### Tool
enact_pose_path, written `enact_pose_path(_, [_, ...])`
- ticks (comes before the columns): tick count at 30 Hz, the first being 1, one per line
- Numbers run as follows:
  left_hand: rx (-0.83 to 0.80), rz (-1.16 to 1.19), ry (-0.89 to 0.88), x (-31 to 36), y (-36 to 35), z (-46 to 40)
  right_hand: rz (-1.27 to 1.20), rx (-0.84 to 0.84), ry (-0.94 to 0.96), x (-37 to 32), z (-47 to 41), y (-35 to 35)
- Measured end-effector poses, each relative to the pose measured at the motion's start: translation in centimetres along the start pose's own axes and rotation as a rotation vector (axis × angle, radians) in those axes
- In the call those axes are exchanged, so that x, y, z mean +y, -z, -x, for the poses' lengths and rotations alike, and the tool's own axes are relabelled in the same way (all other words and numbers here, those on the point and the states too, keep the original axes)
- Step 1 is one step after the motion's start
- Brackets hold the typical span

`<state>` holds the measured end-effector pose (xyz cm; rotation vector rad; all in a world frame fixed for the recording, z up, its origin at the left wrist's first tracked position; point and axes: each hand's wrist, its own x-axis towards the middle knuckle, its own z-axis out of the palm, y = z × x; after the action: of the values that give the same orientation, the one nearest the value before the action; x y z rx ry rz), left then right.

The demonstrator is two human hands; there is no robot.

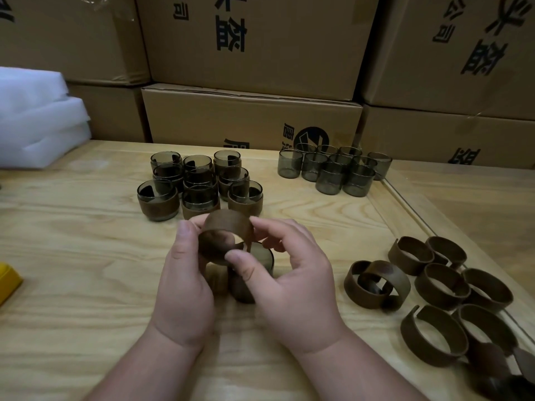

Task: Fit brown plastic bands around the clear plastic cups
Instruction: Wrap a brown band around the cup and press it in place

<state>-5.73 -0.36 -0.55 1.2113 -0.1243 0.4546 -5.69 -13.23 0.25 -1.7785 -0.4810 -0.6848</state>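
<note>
Left hand (185, 282) grip, right hand (292, 285) grip both pinching brown band (223, 235) above cup (260, 256); bare table (72, 241) leftward.

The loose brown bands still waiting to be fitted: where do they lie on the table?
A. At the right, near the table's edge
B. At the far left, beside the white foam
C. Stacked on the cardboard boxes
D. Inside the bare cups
A: the loose brown bands lie in a cluster at the right of the wooden table, near its edge.

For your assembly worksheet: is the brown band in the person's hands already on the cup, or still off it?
Off. Both hands hold the brown band above the cup, whose rim shows bare beneath it.
</note>
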Motion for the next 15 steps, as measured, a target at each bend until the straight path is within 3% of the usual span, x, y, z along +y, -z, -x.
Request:
enact_pose_path(4, [-0.024, -0.093, -0.052, 0.33, -0.17, -0.01, -0.077, 0.031, -0.129, 0.2, 0.07, 0.06])
enact_pose_path(15, [-0.004, -0.076, -0.004, 0.34, -0.14, -0.04, -0.098, -0.092, -0.189, 0.83, 0.23, 0.24])
